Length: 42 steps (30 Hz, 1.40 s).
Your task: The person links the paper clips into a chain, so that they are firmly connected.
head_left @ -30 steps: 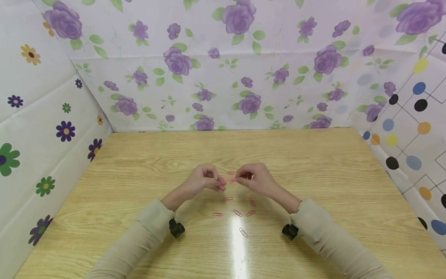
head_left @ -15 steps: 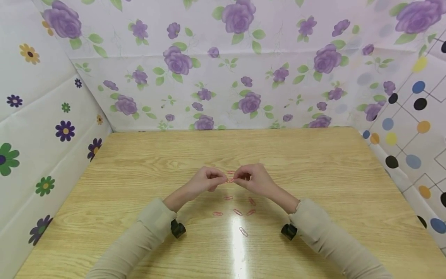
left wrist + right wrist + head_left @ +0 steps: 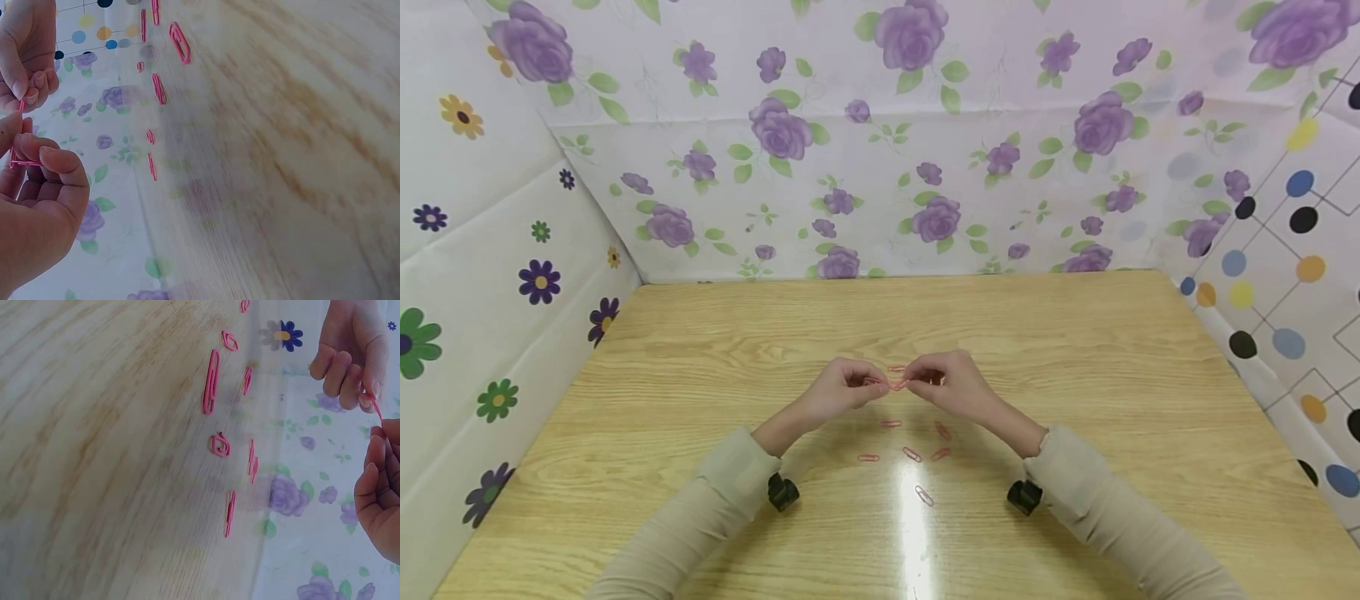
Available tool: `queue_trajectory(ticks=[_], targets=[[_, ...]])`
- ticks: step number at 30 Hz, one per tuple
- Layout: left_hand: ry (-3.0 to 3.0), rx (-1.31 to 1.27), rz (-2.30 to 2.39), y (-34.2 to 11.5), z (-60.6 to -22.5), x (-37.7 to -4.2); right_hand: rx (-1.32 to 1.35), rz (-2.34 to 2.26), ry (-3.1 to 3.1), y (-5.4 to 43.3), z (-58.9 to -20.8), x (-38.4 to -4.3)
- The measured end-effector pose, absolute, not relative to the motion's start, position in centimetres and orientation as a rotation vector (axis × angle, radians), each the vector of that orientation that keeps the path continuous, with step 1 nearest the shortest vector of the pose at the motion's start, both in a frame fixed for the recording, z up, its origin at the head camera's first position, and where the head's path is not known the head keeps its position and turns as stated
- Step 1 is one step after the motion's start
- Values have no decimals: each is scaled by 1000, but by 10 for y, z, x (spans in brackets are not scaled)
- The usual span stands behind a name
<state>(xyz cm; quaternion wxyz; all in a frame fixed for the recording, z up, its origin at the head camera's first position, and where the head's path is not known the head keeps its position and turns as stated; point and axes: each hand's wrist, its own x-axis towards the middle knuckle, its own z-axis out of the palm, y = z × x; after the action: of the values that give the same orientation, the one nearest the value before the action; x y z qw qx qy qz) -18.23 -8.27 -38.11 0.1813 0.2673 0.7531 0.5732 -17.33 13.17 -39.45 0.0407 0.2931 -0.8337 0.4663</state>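
My left hand (image 3: 842, 387) and right hand (image 3: 953, 385) meet fingertip to fingertip over the table, thumbs against curled fingers. A pink paper clip (image 3: 898, 385) spans the short gap between them, pinched at its right end by the right hand. The left wrist view shows another pink clip piece (image 3: 26, 163) sticking out under the left fingers, while the right hand (image 3: 31, 56) above pinches its clip (image 3: 22, 106). Seen from the right wrist, the thin pink clip (image 3: 376, 407) runs between both sets of fingertips; the fingers hide much of what is held.
Several loose pink paper clips lie on the wooden table (image 3: 737, 525), among them one clip (image 3: 924, 496) nearest me, one (image 3: 868, 457) to the left and one (image 3: 897, 368) just beyond the hands. Flowered cloth (image 3: 880, 200) stands behind the table, with patterned sheets at both sides.
A second ago the left fingers were spread near the clip; they have since closed into a pinch at the right fingertips. The right hand has barely moved, and the loose clips lie as before.
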Motion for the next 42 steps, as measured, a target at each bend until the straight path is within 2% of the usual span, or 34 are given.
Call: queue_trajectory(ticks=[20, 42], targets=[[2100, 679, 1638, -89, -380, -182, 874, 1233, -2699, 174, -404, -181], [2129, 689, 1605, -90, -380, -185, 780, 1001, -3091, 185, -429, -204]])
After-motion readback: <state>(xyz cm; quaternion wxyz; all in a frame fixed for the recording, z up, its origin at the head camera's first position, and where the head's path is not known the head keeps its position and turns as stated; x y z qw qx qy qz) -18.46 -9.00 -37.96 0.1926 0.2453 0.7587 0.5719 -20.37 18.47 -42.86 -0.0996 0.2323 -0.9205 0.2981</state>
